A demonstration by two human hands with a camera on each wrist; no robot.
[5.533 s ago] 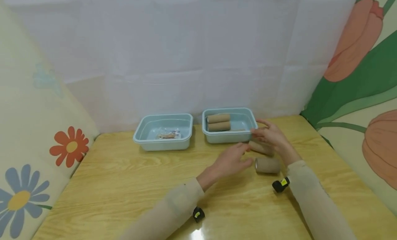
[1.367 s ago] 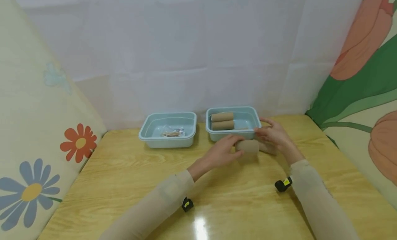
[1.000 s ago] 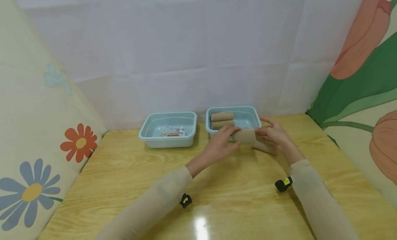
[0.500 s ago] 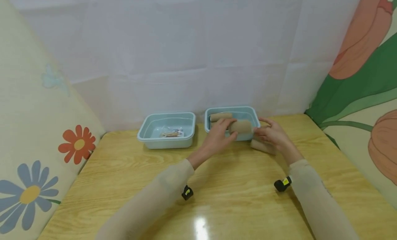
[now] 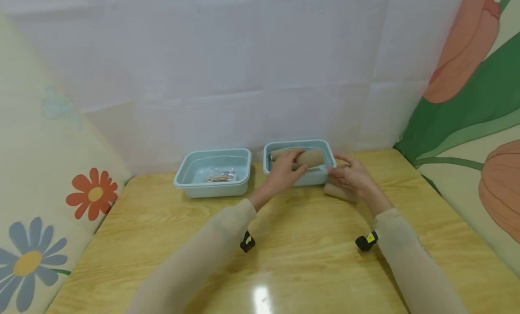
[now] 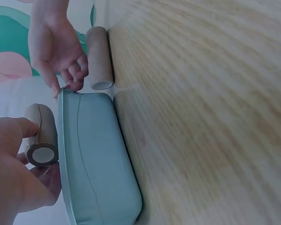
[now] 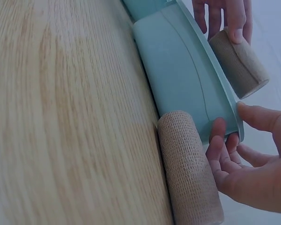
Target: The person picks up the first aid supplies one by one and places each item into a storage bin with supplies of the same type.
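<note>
My left hand (image 5: 284, 172) pinches a tan bandage roll (image 5: 312, 158) between thumb and fingers, over the right light-blue plastic tub (image 5: 310, 179). In the left wrist view the held bandage roll (image 6: 48, 129) shows its white core, just above the tub's rim. My right hand (image 5: 355, 176) grips the near right corner of that tub's rim, thumb on top and fingers below. Below the right hand, another bandage roll (image 5: 339, 192) lies on the table; its woven texture shows in the right wrist view. Inside the tub, a further bandage roll (image 5: 279, 154) is partly hidden by my left hand.
To the left stands a second light-blue tub (image 5: 212, 191) holding a clear packet of thin sticks (image 5: 221, 176). Both tubs stand on the wood-grain table (image 5: 308, 260), close to a white sheet (image 5: 195, 70) at the back. Flower-printed panels flank the table.
My left hand has picked up a bandage roll from the table, lifting it away from me and left over the tub's rim. The right hand has stayed at the tub's corner.
</note>
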